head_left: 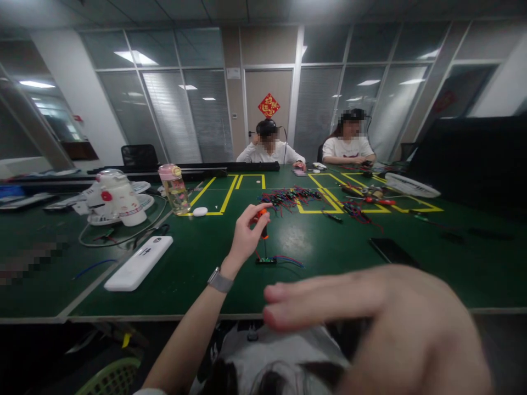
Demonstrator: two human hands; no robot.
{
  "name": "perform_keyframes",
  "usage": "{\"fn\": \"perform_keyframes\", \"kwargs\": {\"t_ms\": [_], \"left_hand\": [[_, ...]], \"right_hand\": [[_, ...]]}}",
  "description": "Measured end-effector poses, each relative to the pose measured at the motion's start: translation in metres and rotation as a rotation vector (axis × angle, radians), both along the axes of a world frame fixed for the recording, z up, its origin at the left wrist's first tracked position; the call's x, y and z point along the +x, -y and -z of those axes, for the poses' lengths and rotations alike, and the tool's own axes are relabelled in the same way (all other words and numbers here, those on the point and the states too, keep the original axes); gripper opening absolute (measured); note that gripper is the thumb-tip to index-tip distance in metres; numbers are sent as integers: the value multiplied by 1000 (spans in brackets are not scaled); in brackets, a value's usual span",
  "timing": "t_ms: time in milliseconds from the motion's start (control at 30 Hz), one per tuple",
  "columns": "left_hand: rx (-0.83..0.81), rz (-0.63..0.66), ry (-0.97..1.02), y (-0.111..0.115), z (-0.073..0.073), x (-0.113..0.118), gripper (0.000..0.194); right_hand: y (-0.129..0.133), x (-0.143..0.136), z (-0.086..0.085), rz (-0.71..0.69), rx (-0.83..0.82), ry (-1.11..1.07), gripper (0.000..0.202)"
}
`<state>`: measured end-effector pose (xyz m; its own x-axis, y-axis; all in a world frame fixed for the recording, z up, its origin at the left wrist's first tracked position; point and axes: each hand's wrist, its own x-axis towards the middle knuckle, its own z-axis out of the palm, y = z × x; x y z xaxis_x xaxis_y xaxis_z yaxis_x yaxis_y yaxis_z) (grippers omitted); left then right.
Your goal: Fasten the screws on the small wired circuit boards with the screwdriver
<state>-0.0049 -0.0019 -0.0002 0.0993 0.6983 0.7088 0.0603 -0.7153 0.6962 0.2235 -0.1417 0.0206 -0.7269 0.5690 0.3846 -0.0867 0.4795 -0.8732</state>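
Note:
My left hand (pixel 247 233), with a watch on its wrist, grips an orange-and-black screwdriver (pixel 264 225) upright. Its shaft points down at a small green circuit board (pixel 266 261) with red and blue wires, lying on the green table (pixel 197 274). Close to the camera, my right hand (pixel 382 318) is raised over the table's front edge, large and partly blurred. Two of its fingers stretch out to the left, close together, and nothing shows in them; its other fingers are hidden or out of clear view. Behind the screwdriver lies a pile of wired boards (pixel 290 197).
On the left are a white power bank (pixel 140 263), a pink-lidded bottle (pixel 175 189), a white jug (pixel 127 200) and a white case (pixel 200 212). A black phone (pixel 393 252) and red-handled tools (pixel 381 201) are at right. Two people (pixel 349 142) sit across the table.

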Motion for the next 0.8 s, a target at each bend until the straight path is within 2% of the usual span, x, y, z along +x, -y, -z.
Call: {"fn": "perform_keyframes", "kwargs": {"t_ms": [67, 100, 133, 167, 233, 267, 333, 400, 533, 700, 800], "left_hand": [[0, 39, 14, 1, -1, 0, 28], [-9, 63, 19, 2, -1, 1, 29], [-22, 87, 22, 2, -2, 1, 29], [-37, 110, 22, 2, -3, 2, 29], [-56, 148, 16, 2, -6, 3, 29], [-55, 156, 12, 2, -7, 3, 28], [-38, 155, -1, 2, -9, 4, 26], [-19, 141, -21, 2, -11, 5, 24], [39, 83, -59, -2, -11, 8, 17], [108, -41, -82, -5, -13, 8, 6], [127, -61, -111, -6, -15, 6, 9]], "right_hand": [[-60, 3, -15, -282, -68, 128, 45], [-89, 4, -17, -425, -106, 153, 45], [-115, 4, -14, -539, -158, 133, 43], [-136, 3, -7, -576, -228, 23, 42], [-162, -5, 15, -402, -413, -277, 40], [-168, -12, 26, -299, -488, -331, 37], [-171, -29, 44, -119, -582, -351, 31], [-169, -48, 53, 32, -563, -349, 31], [-166, -80, 54, 192, -433, -344, 47], [-160, -94, 49, 289, -364, -342, 40], [-157, -97, 48, 340, -368, -388, 41]]}}
